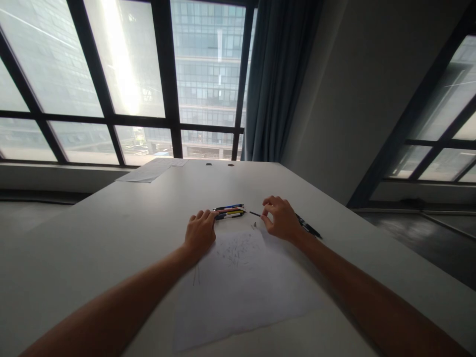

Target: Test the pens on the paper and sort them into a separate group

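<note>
My left hand [201,231] lies palm down on the white table [111,238], its fingertips touching a small bundle of coloured pens [229,211]. My right hand [281,218] rests to the right, fingers curled, pinching a thin dark pen refill [255,213] that points left toward the bundle. A black pen [309,228] lies just behind my right wrist. A sheet of paper [241,287] with faint pencil scribbles lies between my forearms. A tiny grey part [254,225] sits on the table by the sheet's top edge.
Another sheet of paper [148,171] lies at the table's far left corner. Two cable holes [219,164] sit at the far edge. Large windows and a blue curtain [278,79] stand behind the table; its right edge drops to a dark floor.
</note>
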`<control>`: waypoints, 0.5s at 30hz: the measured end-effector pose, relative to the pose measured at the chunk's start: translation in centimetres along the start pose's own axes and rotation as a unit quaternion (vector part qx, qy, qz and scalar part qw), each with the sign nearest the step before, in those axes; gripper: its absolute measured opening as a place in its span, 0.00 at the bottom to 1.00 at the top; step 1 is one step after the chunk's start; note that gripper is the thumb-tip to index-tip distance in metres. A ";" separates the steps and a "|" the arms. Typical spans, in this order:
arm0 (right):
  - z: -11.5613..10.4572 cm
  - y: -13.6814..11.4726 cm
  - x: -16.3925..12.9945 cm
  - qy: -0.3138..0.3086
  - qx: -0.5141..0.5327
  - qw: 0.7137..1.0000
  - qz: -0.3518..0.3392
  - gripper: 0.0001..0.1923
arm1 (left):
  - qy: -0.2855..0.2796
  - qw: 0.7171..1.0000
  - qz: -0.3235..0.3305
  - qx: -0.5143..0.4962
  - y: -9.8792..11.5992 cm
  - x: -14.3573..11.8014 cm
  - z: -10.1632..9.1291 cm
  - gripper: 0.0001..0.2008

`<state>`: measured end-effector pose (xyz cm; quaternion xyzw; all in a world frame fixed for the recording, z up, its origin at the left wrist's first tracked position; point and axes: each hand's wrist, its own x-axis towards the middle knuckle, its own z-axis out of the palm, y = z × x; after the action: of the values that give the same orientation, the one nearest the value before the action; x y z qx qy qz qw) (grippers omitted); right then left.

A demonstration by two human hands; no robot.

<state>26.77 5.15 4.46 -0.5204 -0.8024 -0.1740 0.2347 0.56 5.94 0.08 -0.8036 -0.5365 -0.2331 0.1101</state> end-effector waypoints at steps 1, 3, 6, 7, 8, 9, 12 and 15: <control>0.0 -0.4 0.0 -0.013 0.006 1.000 -0.009 0.03 | 0.003 1.000 0.007 -0.004 0.0 0.0 0.0 0.17; 0.3 -1.4 -0.2 -0.045 0.017 0.998 -0.030 0.03 | 0.010 1.000 0.022 -0.016 0.0 -0.1 0.1 0.16; 0.7 -2.7 -0.5 -0.090 0.021 0.995 -0.040 0.03 | 0.021 0.998 0.042 -0.034 -0.1 -0.2 0.3 0.16; 0.8 -2.9 -0.5 -0.104 0.020 0.994 -0.039 0.03 | 0.026 0.998 0.049 -0.039 -0.1 -0.2 0.4 0.16; 0.9 -3.0 -0.6 -0.117 0.019 0.992 -0.038 0.03 | 0.029 0.997 0.055 -0.044 -0.2 -0.2 0.5 0.16; 1.0 -3.0 -0.7 -0.127 0.020 0.991 -0.038 0.03 | 0.033 0.996 0.061 -0.048 -0.2 -0.2 0.6 0.15; 1.1 -2.6 -0.7 -0.129 0.019 0.991 -0.033 0.03 | 0.037 0.995 0.076 -0.059 -0.2 -0.2 0.8 0.16; 1.5 -1.9 -0.6 -0.083 0.005 0.997 -0.002 0.04 | 0.032 0.992 0.098 -0.079 -0.2 -0.2 0.8 0.17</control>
<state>24.98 4.73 2.84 -0.5300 -0.8211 -0.1269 0.1696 0.52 6.16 -0.70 -0.8505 -0.4311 -0.2886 0.0861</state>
